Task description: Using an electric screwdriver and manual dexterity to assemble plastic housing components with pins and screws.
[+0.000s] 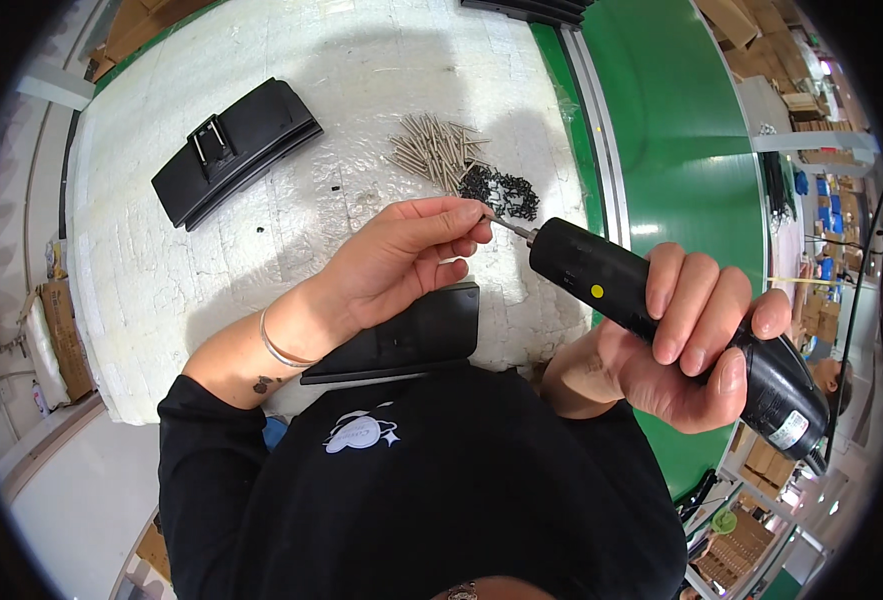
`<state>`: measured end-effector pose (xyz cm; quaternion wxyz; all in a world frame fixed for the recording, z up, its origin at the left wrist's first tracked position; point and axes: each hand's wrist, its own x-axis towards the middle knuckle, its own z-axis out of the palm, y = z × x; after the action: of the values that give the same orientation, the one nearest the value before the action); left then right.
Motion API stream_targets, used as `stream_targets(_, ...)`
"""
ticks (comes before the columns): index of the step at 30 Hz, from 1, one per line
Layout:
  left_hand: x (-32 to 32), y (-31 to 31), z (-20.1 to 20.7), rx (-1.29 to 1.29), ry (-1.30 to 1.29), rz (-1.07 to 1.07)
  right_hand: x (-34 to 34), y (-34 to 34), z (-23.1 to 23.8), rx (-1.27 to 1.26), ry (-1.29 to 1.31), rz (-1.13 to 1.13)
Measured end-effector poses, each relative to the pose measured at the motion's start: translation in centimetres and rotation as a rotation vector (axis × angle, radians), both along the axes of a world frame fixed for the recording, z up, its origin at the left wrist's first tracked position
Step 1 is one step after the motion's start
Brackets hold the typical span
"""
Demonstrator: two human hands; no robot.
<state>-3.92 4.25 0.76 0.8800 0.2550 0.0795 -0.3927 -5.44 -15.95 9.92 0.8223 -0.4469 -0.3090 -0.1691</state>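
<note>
My right hand (696, 340) is wrapped round a black electric screwdriver (591, 268), which lies tilted with its bit toward my left hand. The thumb and forefinger of my left hand (411, 245) are pinched at the tip of the bit (511, 228). Whatever small piece they hold there is too small to make out. Below my left hand lies a black plastic part (411, 335), close to my body and partly covered by my wrist. Just beyond the fingers are a heap of small black screws (506, 192) and a pile of long silvery pins (436, 150).
A second black part (236, 150) with a metal bracket rests at the far left of the white padded table top (361, 80). Two tiny black pieces lie nearby. Along the right runs a green surface (676, 130) behind a pale rail (606, 130). Another black part (531, 10) sits at the far edge.
</note>
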Motion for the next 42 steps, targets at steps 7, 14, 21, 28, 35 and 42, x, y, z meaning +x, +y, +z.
stream_targets(7, -0.7, -0.4, -0.1, -0.058, 0.037, 0.027, -0.6, 0.6, 0.1, -0.070, -0.060, -0.024)
stream_targets(14, -0.9, -0.7, 0.2, 0.048, -0.067, 0.046, -0.6, 0.5, 0.4, -0.127, -0.193, 0.023)
stream_targets(21, 0.4, 0.1, -1.2, 0.784, -0.818, 0.045, -0.3, 0.7, -0.5, -0.142, -0.150, -0.091)
stream_targets(28, 4.8, 4.5, -3.4, 1.577, -1.700, 0.267, 0.1, 0.4, -0.5, -0.115, -0.124, -0.099)
stream_targets(35, 6.7, 5.3, -1.5, 1.621, -2.001, -0.163, -0.3, 0.5, -0.4, -0.167, -0.090, -0.060)
stream_targets(42, 4.7, 5.5, -0.2, 1.520, -1.773, -0.135, -1.1, 1.4, -0.6, -0.172, -0.037, -0.018)
